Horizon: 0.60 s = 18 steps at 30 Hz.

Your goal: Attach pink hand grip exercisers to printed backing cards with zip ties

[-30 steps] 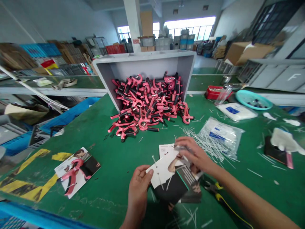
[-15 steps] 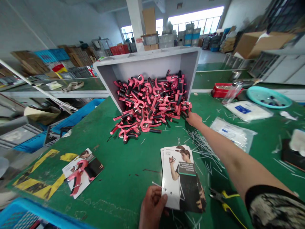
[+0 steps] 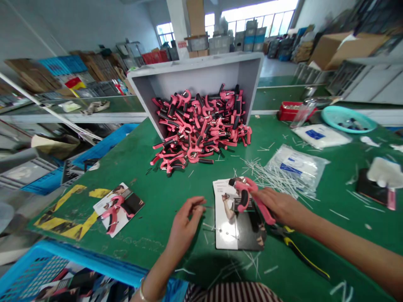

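The room was a wide factory hall, and its walls (image 3: pixel 78 25) were painted white. A row of large windows (image 3: pixel 258 12) was set in the far end, and strong daylight was let in through it. A square white pillar (image 3: pixel 176 29) was placed near these windows. A grey floor (image 3: pixel 277 69) was seen between long green-topped workbenches (image 3: pixel 283 90), and stacked plastic crates (image 3: pixel 250 35) and cardboard boxes (image 3: pixel 346 50) were kept farther back.
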Available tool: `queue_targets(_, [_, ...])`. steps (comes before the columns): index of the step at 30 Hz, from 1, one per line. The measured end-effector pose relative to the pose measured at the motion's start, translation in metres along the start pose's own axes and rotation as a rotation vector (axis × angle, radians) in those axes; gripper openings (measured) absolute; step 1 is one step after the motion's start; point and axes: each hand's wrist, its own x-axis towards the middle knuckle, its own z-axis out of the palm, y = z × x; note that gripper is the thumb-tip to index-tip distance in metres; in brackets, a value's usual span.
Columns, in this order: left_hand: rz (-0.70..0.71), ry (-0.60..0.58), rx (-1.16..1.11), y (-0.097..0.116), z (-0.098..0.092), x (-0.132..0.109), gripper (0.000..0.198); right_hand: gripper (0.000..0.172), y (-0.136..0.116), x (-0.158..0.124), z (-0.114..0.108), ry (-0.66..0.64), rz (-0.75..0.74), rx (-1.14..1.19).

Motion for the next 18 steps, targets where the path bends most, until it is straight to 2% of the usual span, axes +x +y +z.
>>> queue_targets(2, [0.091,-0.122,-0.015,0.005,0.009,0.011,0.04,0.051,-0.026,0.005,0.014,0.008,-0.064,-0.003])
queue_targets(4, [0.158,-0.186,0.013,0.003,0.019,0.018,0.045,0.049,-0.043,0.009,0.027,0.005,-0.09,-0.006])
queue_targets(7, [0.241,-0.246,0.151,-0.009,0.024,0.021,0.032,0.046,-0.059,0.007,0.036,-0.014,-0.075,0.026])
queue_targets(10, [0.317,-0.321,0.283,-0.018,0.018,0.02,0.019,0.05,-0.07,-0.009,0.032,-0.018,0.09,0.114])
queue_targets(13, [0.348,-0.244,0.324,-0.013,0.015,0.024,0.019,0.05,-0.083,-0.022,0.022,0.053,0.346,0.289])
queue_targets(15, [0.374,-0.208,0.329,-0.005,0.023,0.032,0.022,0.04,-0.093,-0.023,0.021,0.088,0.42,0.408])
queue_targets(18, [0.413,-0.315,0.337,0.006,0.045,0.046,0.025,0.019,-0.108,-0.012,0.029,0.089,0.443,0.504])
